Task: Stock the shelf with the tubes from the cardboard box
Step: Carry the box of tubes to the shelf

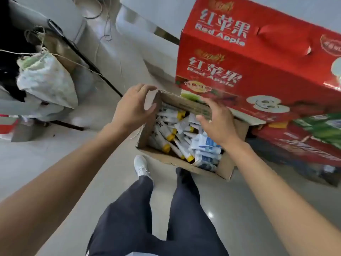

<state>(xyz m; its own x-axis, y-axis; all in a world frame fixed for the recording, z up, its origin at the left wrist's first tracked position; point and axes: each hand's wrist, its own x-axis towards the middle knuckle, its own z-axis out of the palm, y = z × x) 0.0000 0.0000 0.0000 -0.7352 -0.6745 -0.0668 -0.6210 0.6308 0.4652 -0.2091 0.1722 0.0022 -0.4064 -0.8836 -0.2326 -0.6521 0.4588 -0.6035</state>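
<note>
Red apple cartons (258,58) crowd behind cardboard box (184,161) — sack (46,80) leftward.

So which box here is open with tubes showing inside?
The plain brown cardboard box on the floor between the left hand and right hand. Its top is open, with tubes piled inside. The red Red Apple cartons behind it are closed.

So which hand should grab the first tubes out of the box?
Probably the right hand: it hovers open directly over the tubes inside the cardboard box. The left hand is at the box's far left corner, fingers around the flap edge, better placed to steady it.
</note>
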